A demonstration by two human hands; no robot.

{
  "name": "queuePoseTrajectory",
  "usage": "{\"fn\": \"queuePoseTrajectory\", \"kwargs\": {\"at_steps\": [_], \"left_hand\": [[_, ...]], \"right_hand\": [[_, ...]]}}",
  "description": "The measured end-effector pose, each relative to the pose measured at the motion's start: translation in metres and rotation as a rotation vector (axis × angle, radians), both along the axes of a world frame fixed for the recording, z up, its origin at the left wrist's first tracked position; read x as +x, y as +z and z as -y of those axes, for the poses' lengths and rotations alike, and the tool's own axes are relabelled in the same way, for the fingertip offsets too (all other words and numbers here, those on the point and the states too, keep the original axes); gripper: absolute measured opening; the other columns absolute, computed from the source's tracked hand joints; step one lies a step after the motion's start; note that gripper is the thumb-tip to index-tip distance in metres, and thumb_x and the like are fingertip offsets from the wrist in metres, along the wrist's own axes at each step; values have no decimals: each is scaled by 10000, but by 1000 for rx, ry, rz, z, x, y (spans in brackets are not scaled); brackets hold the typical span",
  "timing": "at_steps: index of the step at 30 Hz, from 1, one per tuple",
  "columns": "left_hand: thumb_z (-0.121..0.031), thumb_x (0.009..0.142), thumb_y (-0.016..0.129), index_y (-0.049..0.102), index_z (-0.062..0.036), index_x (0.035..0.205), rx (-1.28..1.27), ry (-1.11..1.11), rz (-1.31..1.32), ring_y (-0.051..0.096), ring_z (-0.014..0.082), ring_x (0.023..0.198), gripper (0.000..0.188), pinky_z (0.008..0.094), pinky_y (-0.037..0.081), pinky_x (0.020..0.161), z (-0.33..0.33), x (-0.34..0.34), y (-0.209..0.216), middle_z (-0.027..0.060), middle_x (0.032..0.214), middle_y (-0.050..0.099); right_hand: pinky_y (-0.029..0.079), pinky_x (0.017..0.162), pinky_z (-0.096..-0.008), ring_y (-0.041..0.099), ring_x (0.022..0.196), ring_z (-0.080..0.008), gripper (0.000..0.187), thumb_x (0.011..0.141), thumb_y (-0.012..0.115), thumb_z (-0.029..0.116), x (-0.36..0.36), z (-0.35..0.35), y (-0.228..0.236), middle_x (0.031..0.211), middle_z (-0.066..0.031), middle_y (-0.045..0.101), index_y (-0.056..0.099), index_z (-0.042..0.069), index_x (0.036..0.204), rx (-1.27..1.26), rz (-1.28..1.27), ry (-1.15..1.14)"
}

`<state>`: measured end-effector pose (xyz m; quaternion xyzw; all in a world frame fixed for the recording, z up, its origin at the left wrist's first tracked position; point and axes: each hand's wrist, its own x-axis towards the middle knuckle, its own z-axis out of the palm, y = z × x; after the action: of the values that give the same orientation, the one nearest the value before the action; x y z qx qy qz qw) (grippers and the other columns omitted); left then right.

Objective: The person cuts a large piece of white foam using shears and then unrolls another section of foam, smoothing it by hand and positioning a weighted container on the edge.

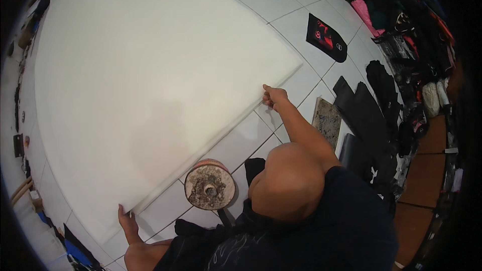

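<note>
A large white sheet (150, 60), soft-looking and with some thickness at its near edge, lies flat over the tiled floor. My right hand (274, 96) is closed on that near edge toward the right corner, the thumb on top and the other fingers curled under. Farther left along the same edge, my left hand (129, 225) pinches the sheet near its lower left corner, with part of its fingers hidden beneath. Between my hands, close to the edge, stands a round stained drum-like thing (210, 186) with a small hub in its middle.
To the right lie a speckled, worn board (326, 120), black cut pieces (365, 115) and a black printed piece (326, 37). A heap of dark and coloured cloth (401, 25) and brown panels (422, 180) line the right side. Blue-black material (80, 251) is at lower left.
</note>
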<state>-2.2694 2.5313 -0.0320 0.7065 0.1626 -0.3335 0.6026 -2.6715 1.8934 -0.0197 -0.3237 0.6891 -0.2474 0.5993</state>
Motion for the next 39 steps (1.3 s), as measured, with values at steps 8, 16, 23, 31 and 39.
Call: {"fn": "queuePoseTrajectory", "kwargs": {"at_steps": [8, 16, 23, 31, 39], "left_hand": [[-652, 816, 504, 329, -111, 1415, 29, 217, 14, 372, 313, 1258, 825, 467, 186, 1076, 8, -2, 9, 117, 1442, 349], [-605, 808, 587, 464, -45, 1280, 242, 317, 207, 530, 278, 1019, 743, 399, 458, 829, -6, 15, 36, 120, 1214, 527], [-320, 882, 609, 550, 60, 1116, -14, 304, 525, 586, 233, 920, 449, 341, 486, 727, -31, 134, 121, 137, 1097, 593], [-242, 910, 594, 499, 84, 1196, 156, 41, 880, 573, 235, 1039, 444, 326, 471, 890, -153, 221, 279, 168, 1158, 581], [-251, 923, 584, 562, 9, 1140, -135, 384, 351, 612, 238, 926, 339, 376, 527, 789, -32, 25, 68, 118, 1040, 624]], "right_hand": [[377, 382, -268, 502, 531, -147, 291, 795, 740, 233, 8, 11, 2, 739, -69, 545, 543, 21, 825, -7, -42, -46], [342, 409, -270, 472, 538, -139, 274, 765, 725, 193, 38, 53, 43, 713, -61, 537, 502, 63, 858, -170, 238, -28], [449, 539, -292, 541, 610, -141, 333, 810, 592, 228, 156, 125, 238, 716, -74, 591, 589, -41, 1005, -1018, -4, 398], [397, 504, -294, 499, 608, -132, 210, 853, 573, 232, 165, 116, 402, 707, -54, 539, 592, 55, 965, -1098, 259, 390], [437, 496, -289, 540, 630, -124, 481, 768, 737, 196, 23, 99, 93, 771, -80, 598, 551, -48, 1138, -617, -59, 48]]}}
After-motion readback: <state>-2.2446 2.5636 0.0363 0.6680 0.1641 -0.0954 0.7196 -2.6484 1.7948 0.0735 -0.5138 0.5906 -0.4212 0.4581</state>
